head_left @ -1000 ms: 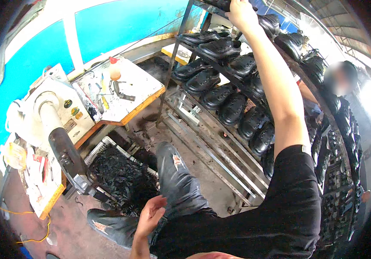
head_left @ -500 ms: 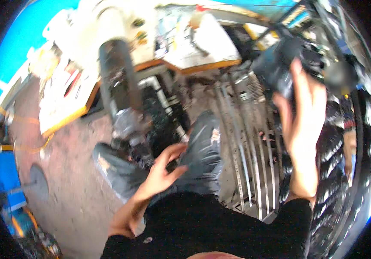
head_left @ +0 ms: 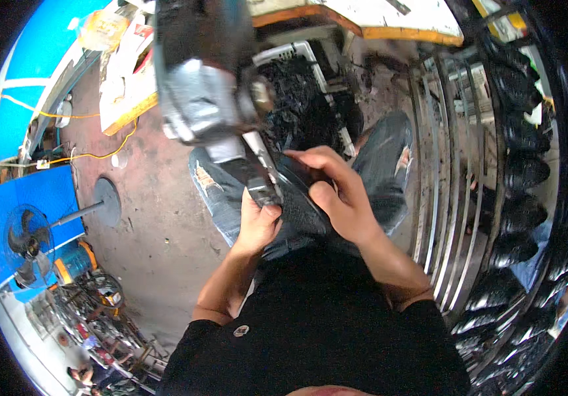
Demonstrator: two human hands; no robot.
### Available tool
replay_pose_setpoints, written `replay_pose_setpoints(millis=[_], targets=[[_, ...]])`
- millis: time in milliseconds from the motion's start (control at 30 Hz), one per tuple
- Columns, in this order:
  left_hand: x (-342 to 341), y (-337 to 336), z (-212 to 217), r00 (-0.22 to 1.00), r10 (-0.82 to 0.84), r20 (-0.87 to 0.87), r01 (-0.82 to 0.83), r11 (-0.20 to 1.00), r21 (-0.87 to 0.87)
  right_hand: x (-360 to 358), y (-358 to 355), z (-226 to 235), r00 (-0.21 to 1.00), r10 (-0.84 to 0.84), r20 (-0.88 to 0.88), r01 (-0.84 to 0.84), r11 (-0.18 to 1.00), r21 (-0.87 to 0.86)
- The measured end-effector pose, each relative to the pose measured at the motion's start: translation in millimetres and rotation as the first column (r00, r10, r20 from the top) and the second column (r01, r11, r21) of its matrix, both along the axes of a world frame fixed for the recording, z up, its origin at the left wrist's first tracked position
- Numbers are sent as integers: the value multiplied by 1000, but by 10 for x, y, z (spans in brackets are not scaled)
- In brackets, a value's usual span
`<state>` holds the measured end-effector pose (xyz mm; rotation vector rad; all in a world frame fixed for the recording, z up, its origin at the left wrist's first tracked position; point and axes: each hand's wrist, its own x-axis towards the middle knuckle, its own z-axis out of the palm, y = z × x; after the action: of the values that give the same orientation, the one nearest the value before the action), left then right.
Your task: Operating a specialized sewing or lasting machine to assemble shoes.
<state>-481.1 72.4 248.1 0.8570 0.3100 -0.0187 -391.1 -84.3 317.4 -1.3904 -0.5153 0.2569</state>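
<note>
The black shoe (head_left: 300,198) lay over the person's lap at centre frame, held between both hands; its far end was hidden behind the grey metal machine arm (head_left: 214,99), and its outline was hard to separate from the dark clothing beneath. The left hand (head_left: 257,224) was closed about the shoe's left side from below, thumb on top, fingers out of sight underneath. The right hand (head_left: 333,195) was curled over the shoe's upper surface, fingers together and pressing down, thumb bent against the near edge. The machine arm was blurred and cut off at the top edge. Behind it, a white crate (head_left: 310,86) of dark pieces was partly hidden. On the right, a metal rack (head_left: 442,198) held rows of black shoes (head_left: 525,171), its far side lost in the dark rim. At far left, a yellow-edged bench (head_left: 129,99) carried white sheets, their print unreadable. A blue fan (head_left: 30,241) stood at near left.
</note>
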Motion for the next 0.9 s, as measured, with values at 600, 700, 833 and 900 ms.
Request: replay_pose_setpoints(millis=[600,700,833,900], targets=[[329,-240,309,929,-13,370,159,917,-365,-324,-1347,-639,936,7,-351,-28,998,-56],[385,-251,402,927,-10,376,157,919,-361,-319,-1313,-705,969,-5,-245,-15,997,-81],[439,-205,254,877,-80,474,154,981,-119,-248,-1380,-868,957,36,-286,-57,996,-64],[411,-214,290,872,-113,476,122,992,12,-238,-1485,-966,972,-21,-236,-3,995,-101]])
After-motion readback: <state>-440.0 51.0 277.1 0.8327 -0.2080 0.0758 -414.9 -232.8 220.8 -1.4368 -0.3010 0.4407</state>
